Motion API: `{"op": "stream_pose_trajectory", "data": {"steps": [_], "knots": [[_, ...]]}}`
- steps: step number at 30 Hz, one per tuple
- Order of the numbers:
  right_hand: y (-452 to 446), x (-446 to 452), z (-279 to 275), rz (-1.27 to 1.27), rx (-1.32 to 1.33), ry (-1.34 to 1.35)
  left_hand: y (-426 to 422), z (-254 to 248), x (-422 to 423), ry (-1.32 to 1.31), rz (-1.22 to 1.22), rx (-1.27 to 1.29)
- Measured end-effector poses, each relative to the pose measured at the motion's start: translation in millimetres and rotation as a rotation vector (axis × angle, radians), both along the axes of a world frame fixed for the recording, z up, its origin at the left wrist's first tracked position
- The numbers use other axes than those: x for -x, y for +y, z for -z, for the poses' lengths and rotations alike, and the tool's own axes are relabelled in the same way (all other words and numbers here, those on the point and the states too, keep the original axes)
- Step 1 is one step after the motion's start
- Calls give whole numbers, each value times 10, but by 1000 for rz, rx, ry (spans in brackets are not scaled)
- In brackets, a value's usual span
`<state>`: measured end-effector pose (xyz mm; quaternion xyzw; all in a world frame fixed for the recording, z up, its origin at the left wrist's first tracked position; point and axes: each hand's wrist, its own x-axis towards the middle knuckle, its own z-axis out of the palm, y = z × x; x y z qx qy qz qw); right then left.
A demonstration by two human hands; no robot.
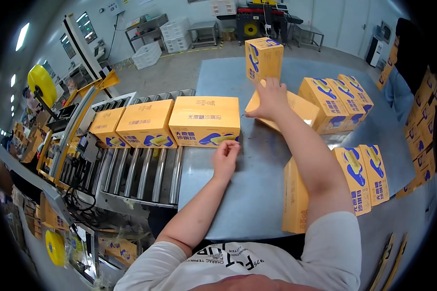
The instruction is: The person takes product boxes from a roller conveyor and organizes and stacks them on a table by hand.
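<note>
My right hand [271, 101] spreads its thumb and fingers over the end of a tilted yellow carton [298, 110] and grips it above the metal table. My left hand [226, 157] is closed, fingers curled, just in front of the right end of another yellow carton [206, 121]; nothing shows in it. That carton lies on its side where the rollers meet the table. Two more, a middle carton [145, 123] and a left carton [107, 127], line up behind it on the roller conveyor [143, 174].
One upright carton [264, 59] stands at the table's far side. Several cartons [335, 104] stand grouped at right, with more near cartons [361, 177] and a lying carton [294, 199] closer to me. A yellow-framed machine [75, 131] spans the conveyor. Stacked cartons [425, 131] rise beyond the metal table [257, 213].
</note>
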<state>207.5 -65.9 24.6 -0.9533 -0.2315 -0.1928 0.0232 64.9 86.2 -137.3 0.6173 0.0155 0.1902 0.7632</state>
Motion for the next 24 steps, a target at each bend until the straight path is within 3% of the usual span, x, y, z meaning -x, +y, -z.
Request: {"op": "stream_pose_trajectory", "data": {"steps": [4, 7, 10, 17, 20, 24], "knots": [[337, -89, -9, 126, -35, 108, -38, 50, 30, 10, 42, -175], [484, 129, 109, 43, 179, 189, -11, 71, -5, 23, 26, -99], [383, -40, 146, 112, 233, 293, 60, 166, -77, 42, -20, -18], [-508, -614, -62, 516, -84, 489, 84, 98, -78, 47, -61, 107], [-845, -651, -29, 547, -155, 413, 57, 62, -55, 37, -57, 118], [-772, -652, -84, 594, -110, 524, 29, 57, -37, 51, -56, 116]]}}
